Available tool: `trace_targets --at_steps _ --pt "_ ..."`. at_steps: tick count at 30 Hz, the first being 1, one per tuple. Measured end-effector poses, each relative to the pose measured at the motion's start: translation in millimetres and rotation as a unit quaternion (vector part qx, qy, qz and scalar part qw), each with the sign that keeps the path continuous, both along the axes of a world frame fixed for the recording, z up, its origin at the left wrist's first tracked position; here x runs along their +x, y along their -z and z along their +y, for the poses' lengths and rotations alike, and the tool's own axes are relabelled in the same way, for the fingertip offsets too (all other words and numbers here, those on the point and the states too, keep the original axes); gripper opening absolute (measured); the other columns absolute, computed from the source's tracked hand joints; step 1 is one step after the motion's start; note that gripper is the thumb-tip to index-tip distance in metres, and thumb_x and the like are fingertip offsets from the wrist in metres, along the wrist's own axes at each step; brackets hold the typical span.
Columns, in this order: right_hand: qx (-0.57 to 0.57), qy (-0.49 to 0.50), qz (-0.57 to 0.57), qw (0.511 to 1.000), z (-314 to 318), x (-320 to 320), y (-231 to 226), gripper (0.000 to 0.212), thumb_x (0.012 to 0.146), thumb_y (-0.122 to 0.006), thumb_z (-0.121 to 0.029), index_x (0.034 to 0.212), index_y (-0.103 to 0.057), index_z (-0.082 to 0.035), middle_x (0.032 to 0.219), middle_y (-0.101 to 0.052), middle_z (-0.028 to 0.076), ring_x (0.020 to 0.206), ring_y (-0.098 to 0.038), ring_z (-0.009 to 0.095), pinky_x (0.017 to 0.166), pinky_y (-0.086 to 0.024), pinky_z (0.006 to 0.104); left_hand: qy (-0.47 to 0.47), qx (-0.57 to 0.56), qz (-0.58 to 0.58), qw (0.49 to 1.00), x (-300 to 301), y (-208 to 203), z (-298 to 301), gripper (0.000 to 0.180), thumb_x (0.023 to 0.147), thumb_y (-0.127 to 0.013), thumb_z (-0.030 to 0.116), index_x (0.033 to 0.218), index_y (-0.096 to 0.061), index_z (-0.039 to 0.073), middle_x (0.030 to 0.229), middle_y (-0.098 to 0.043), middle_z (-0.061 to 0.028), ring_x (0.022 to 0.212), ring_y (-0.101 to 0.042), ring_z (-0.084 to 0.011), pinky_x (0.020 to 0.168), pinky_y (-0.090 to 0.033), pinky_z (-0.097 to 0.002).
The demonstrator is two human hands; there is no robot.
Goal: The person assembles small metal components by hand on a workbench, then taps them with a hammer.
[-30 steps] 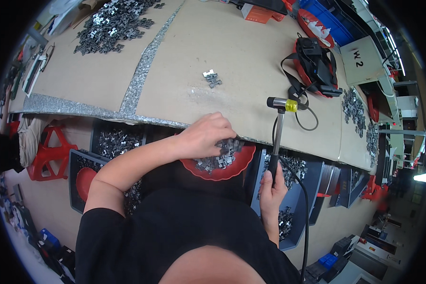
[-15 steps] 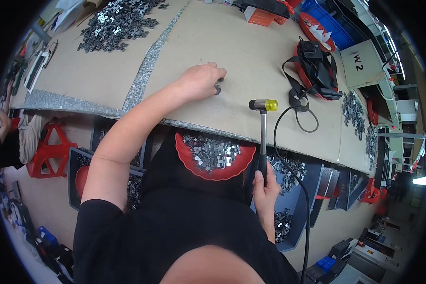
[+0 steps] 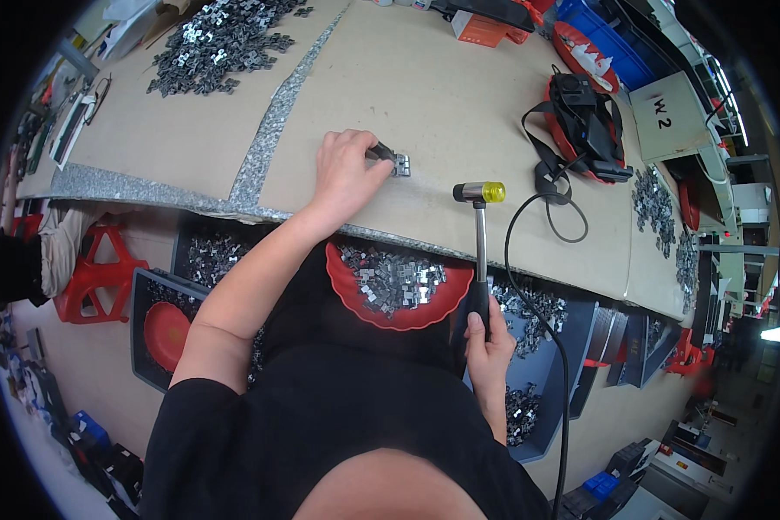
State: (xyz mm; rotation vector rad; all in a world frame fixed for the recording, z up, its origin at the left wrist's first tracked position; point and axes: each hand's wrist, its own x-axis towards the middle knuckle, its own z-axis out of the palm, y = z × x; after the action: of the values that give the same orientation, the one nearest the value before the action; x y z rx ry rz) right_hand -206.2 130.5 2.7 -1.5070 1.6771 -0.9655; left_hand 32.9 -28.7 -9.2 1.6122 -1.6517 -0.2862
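Note:
My left hand [image 3: 345, 176] is over the bench, its thumb and fingers closed on a small dark piece [image 3: 378, 152] whose exact kind I cannot make out. Right against that piece lies a small silver metal clip [image 3: 402, 165] on the tabletop. My right hand [image 3: 490, 347] is wrapped round the dark grip of a two-faced hammer [image 3: 483, 234], held upright at the bench edge with its yellow face to the right. Between my arms, a red scalloped bowl [image 3: 390, 321] in my lap holds many small metal clips [image 3: 394, 282].
A large heap of metal clips [image 3: 221, 43] lies at the far left of the bench [image 3: 442, 95]. To the right sits a black strapped device [image 3: 585, 121] in a red tray, its cable [image 3: 509, 251] looping down past the hammer. Grey bins [image 3: 529, 364] of clips stand below.
My left hand has shifted left and turned, so the silver clip and a dark piece in the fingers now show. The right hand and hammer have stayed almost still.

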Motion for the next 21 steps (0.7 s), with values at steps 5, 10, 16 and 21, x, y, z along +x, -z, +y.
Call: trace_targets --at_steps 5,10,16,21 --pt "0.032 -0.016 0.039 0.999 -4 5 -6 0.031 0.084 -0.049 -0.009 0.114 -0.048 -0.003 0.072 -0.058 0.009 0.058 -0.053 0.009 0.056 -0.043 0.0223 0.069 0.014 0.009 0.997 13 -2 10 0.036 0.061 -0.057 0.004 0.096 -0.051 -0.002 0.093 -0.055 -0.0135 0.095 -0.045 -0.0301 0.086 -0.035 -0.036" --pt "0.017 -0.041 0.07 0.997 -12 15 -14 0.033 0.084 -0.049 -0.011 0.116 -0.047 -0.003 0.076 -0.06 0.012 0.063 -0.058 0.015 0.059 -0.044 0.0245 0.163 -0.029 0.023 0.986 14 9 12 0.052 0.057 -0.059 0.0 0.107 -0.044 -0.001 0.091 -0.056 -0.0129 0.092 -0.048 -0.0294 0.086 -0.036 -0.0374" --pt "-0.028 -0.062 0.136 0.988 -21 24 -16 0.034 0.084 -0.05 -0.014 0.116 -0.046 -0.002 0.083 -0.061 0.018 0.072 -0.062 0.028 0.062 -0.046 0.0311 0.157 -0.006 -0.044 0.987 -10 -8 11 0.054 0.057 -0.064 0.002 0.107 -0.044 0.002 0.083 -0.058 -0.0093 0.085 -0.051 -0.0259 0.08 -0.036 -0.0361" --pt "0.004 -0.077 0.184 0.98 -26 31 -21 0.034 0.084 -0.05 -0.015 0.115 -0.047 -0.002 0.081 -0.06 0.017 0.069 -0.06 0.031 0.059 -0.047 0.0347 0.161 -0.012 -0.067 0.985 -12 -9 7 0.056 0.057 -0.065 0.002 0.109 -0.043 0.003 0.078 -0.057 -0.0085 0.083 -0.051 -0.0249 0.079 -0.035 -0.0353"
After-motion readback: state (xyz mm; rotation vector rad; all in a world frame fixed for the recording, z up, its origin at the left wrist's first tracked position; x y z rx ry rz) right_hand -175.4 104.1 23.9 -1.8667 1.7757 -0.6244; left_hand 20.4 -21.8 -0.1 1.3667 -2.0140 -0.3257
